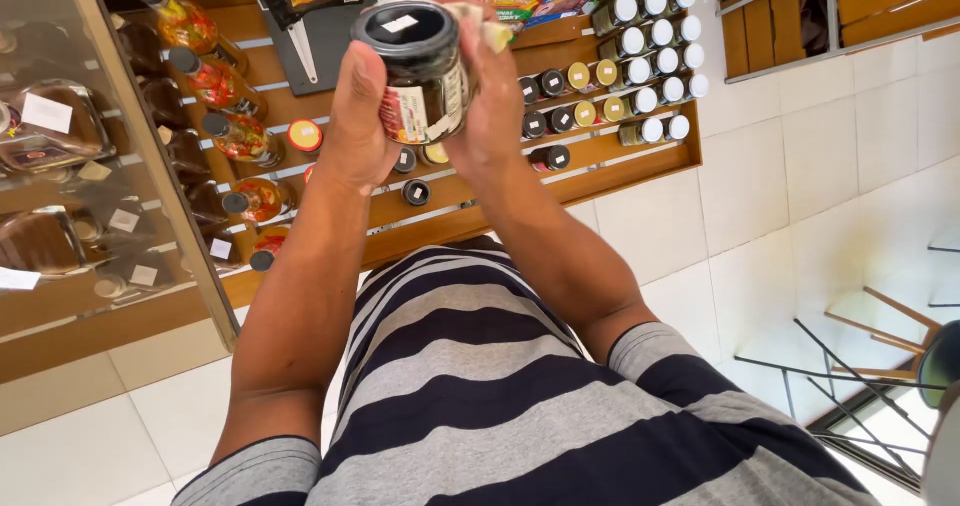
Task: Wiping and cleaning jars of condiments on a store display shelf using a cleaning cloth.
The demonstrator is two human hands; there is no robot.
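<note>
Two hands grasp one dark glass jar (pixel 425 76) with a black lid: left hand (pixel 357 116) wraps its side, right hand (pixel 490 106) presses a pale cloth (pixel 485 24) against it, above wooden shelves (pixel 600 151) of jars.

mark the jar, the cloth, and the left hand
jar (pixel 425 91), head view, on its glass side beside the label
cloth (pixel 497 34), head view, on the pale fold showing past the fingers
left hand (pixel 358 116), head view, on the back of the hand
</note>
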